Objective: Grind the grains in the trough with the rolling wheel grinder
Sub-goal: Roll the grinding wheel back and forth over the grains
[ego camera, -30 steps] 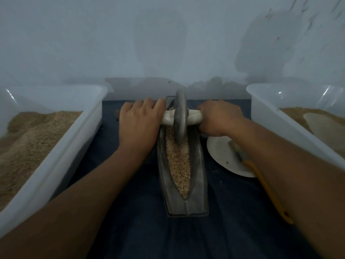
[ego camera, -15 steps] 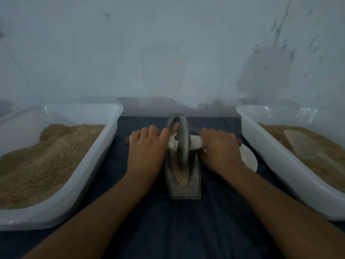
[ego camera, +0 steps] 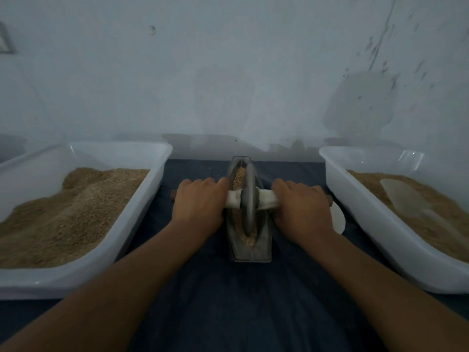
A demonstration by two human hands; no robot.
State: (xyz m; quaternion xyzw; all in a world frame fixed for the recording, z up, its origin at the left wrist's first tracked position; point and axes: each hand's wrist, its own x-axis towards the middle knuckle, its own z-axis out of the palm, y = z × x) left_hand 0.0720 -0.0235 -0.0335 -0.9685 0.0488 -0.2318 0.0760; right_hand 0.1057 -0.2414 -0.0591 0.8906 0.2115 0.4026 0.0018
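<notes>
A narrow boat-shaped metal trough [ego camera: 264, 251] lies lengthwise on the dark blue cloth, holding tan grains [ego camera: 238, 179]. A grey rolling wheel [ego camera: 250, 196] stands upright in the trough, near its middle. A white-wrapped axle handle [ego camera: 266, 199] runs through the wheel to both sides. My left hand [ego camera: 200, 204] grips the left end of the handle, palm down. My right hand [ego camera: 302, 207] grips the right end the same way. Grains show ahead of the wheel and at the near tip of the trough.
A white plastic tub [ego camera: 142, 212] heaped with tan grain stands on the left. A second white tub [ego camera: 355, 212] on the right holds finer tan material and a pale scoop. A white plate [ego camera: 337, 219] lies between my right hand and that tub. A pale wall stands right behind.
The wheel has rolled from the far end of the trough toward its middle, both hands moving with it. The view has tilted up, so the brush beside the plate is hidden.
</notes>
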